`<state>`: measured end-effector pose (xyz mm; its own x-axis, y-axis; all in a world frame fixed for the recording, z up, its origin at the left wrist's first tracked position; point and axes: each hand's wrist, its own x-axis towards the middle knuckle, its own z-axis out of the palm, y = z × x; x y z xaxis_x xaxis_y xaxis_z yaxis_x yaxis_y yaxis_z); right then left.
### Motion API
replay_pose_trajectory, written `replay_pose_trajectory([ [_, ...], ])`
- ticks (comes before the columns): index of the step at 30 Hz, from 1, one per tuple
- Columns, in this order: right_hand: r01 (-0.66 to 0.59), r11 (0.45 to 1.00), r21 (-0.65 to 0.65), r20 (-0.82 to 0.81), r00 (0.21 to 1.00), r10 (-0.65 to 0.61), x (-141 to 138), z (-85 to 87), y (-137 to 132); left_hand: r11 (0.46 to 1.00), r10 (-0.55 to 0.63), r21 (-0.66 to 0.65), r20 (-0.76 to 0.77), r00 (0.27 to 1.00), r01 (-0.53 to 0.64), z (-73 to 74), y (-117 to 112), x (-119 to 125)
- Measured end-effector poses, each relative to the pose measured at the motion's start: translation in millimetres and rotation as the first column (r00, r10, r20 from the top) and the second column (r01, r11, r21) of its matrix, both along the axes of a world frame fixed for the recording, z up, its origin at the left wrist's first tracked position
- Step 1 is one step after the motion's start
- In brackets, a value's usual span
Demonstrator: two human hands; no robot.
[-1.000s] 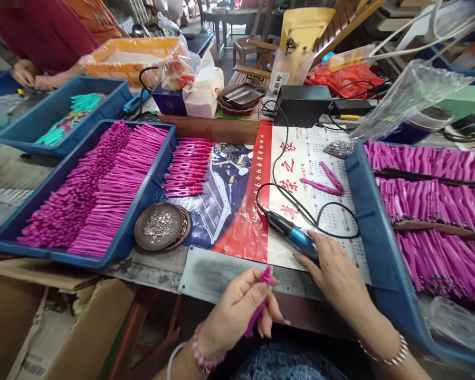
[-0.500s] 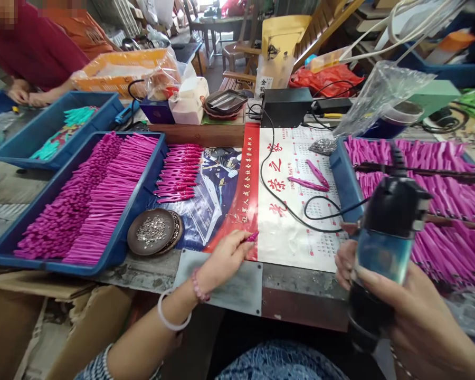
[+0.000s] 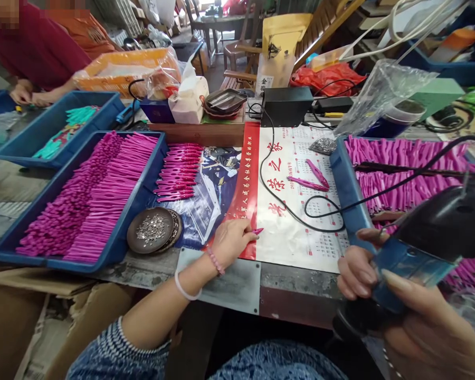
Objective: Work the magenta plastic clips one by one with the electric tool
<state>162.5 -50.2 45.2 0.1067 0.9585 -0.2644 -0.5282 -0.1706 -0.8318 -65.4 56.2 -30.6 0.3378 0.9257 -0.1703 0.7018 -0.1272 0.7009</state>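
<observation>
1. Near the centre of the head view: left hand [image 3: 231, 240], fingertips pinching a pink piece [image 3: 258, 231] at the calendar sheet [image 3: 277, 240]; contact with the sheet cannot be told.
2. At right: right hand [image 3: 423, 322], closed around a corded black-and-blue tool [image 3: 423, 248], held tilted.
3. Left of the left hand: metal-filled dish [image 3: 150, 231]; beyond it, a row of pink clamps [image 3: 179, 171].
4. Beyond and between the hands: V-shaped pink part [image 3: 319, 173], lying on the sheet.
</observation>
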Motion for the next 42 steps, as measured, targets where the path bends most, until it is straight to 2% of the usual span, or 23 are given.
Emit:
replay_pose_trajectory([
  [5, 0.005, 1.0, -0.017, -0.031, 1.0, -0.006, -8.4, -1.5, 10.5, 0.989, 0.027, 0.149, -0.065, 0.998, -0.017, 8.2, -11.0, 3.6],
  [7, -0.015, 1.0, 0.007, -0.023, 1.0, 0.015, -11.5, -6.9, 12.6, 0.982, 0.026, 0.187, -0.015, 1.0, -0.023, 19.1, -27.9, 7.5],
  [8, -0.026, 1.0, 0.016, -0.021, 0.999, 0.027, -12.9, -9.7, 13.5, 0.982, -0.003, 0.187, 0.068, 0.998, -0.009, 25.7, -38.9, 10.2],
  [10, -0.04, 0.999, 0.026, -0.036, 0.999, 0.041, -15.7, -14.4, 15.2, 0.994, -0.1, 0.062, 0.327, 0.94, 0.084, 37.8, -63.1, 17.2],
  [12, -0.041, 0.999, 0.007, -0.068, 0.997, 0.041, -18.3, -16.7, 16.7, 0.97, -0.103, -0.143, 0.496, 0.862, 0.198, 44.7, -85.8, 25.7],
  [14, -0.035, 0.999, -0.013, -0.091, 0.995, 0.034, -21.2, -16.5, 17.8, 0.937, -0.033, -0.275, 0.546, 0.837, 0.216, 44.7, -102.6, 34.5],
  [16, -0.029, 0.999, -0.016, -0.1, 0.995, 0.027, -24.0, -14.8, 18.1, 0.92, 0.053, -0.351, 0.55, 0.833, 0.173, 40.1, -112.6, 41.8],
  [21, -0.056, 0.998, -0.028, -0.074, 0.996, 0.054, -28.8, -12.7, 15.0, 0.892, 0.189, -0.445, 0.524, 0.83, 0.078, 32.3, -118.2, 49.0],
  [28, -0.102, 0.995, -0.004, -0.053, 0.993, 0.102, -26.9, -19.0, 11.9, 0.871, 0.192, -0.475, 0.564, 0.803, 0.125, 34.5, -115.7, 46.6],
  [30, -0.114, 0.993, -0.01, -0.071, 0.991, 0.113, -26.5, -19.1, 12.7, 0.829, 0.226, -0.534, 0.59, 0.775, 0.164, 32.6, -114.8, 45.9],
  [33, -0.124, 0.992, -0.025, -0.129, 0.984, 0.12, -27.6, -17.5, 15.0, 0.697, 0.325, -0.662, 0.634, 0.702, 0.275, 29.1, -114.5, 45.1],
  [34, -0.117, 0.993, -0.031, -0.136, 0.984, 0.112, -28.3, -17.1, 15.7, 0.672, 0.341, -0.679, 0.639, 0.69, 0.297, 28.3, -115.0, 44.9],
  [35, -0.104, 0.994, -0.035, -0.13, 0.987, 0.099, -29.0, -17.0, 16.1, 0.675, 0.34, -0.678, 0.636, 0.693, 0.292, 27.6, -115.7, 45.0],
  [39, -0.074, 0.996, -0.046, -0.085, 0.994, 0.07, -30.7, -20.1, 15.3, 0.808, 0.291, -0.576, 0.569, 0.769, 0.121, 27.0, -119.3, 46.7],
  [41, -0.097, 0.994, -0.045, -0.118, 0.989, 0.091, -30.8, -22.0, 13.9, 0.812, 0.298, -0.575, 0.555, 0.776, 0.099, 26.9, -119.3, 47.6],
  [42, -0.109, 0.993, -0.041, -0.142, 0.985, 0.102, -30.7, -22.5, 13.2, 0.784, 0.317, -0.609, 0.562, 0.764, 0.123, 26.6, -118.7, 47.8],
])
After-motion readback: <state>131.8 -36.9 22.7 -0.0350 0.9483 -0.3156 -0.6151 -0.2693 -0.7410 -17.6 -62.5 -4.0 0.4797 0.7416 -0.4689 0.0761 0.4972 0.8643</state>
